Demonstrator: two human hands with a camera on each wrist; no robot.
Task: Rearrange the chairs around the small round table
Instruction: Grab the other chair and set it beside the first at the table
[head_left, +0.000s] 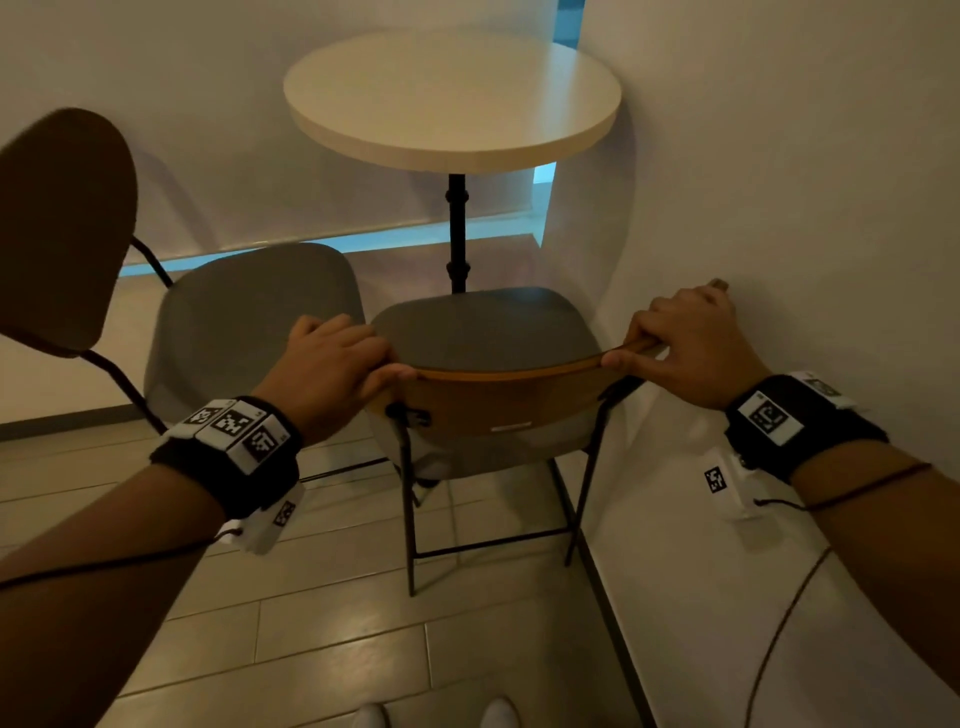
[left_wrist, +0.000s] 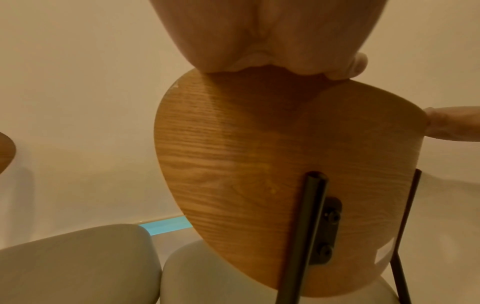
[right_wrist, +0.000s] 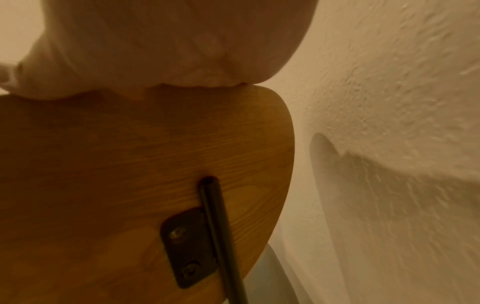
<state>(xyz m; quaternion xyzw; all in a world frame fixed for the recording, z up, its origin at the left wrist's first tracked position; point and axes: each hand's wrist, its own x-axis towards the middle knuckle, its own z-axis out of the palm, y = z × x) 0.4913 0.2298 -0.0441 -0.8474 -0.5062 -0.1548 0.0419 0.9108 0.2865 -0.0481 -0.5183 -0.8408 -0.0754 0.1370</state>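
Observation:
A chair with a grey seat (head_left: 483, 327), black metal legs and a curved wooden backrest (head_left: 498, 402) stands in front of me, facing the small round table (head_left: 452, 98). My left hand (head_left: 337, 364) grips the backrest's left top edge, and my right hand (head_left: 685, 343) grips its right top edge. In the left wrist view the palm (left_wrist: 272, 37) sits on top of the wooden backrest (left_wrist: 259, 164). In the right wrist view the palm (right_wrist: 168, 45) covers the top edge of the backrest (right_wrist: 130, 174). A second chair, grey-seated (head_left: 249, 322), stands to the left with its wooden back (head_left: 62, 228) near me.
A white textured wall (head_left: 779, 182) runs close along the right side of the held chair, also seen in the right wrist view as the wall (right_wrist: 389, 123). Another white wall stands behind the table. The floor (head_left: 337, 623) is light planks. My shoes (head_left: 498, 714) show at the bottom.

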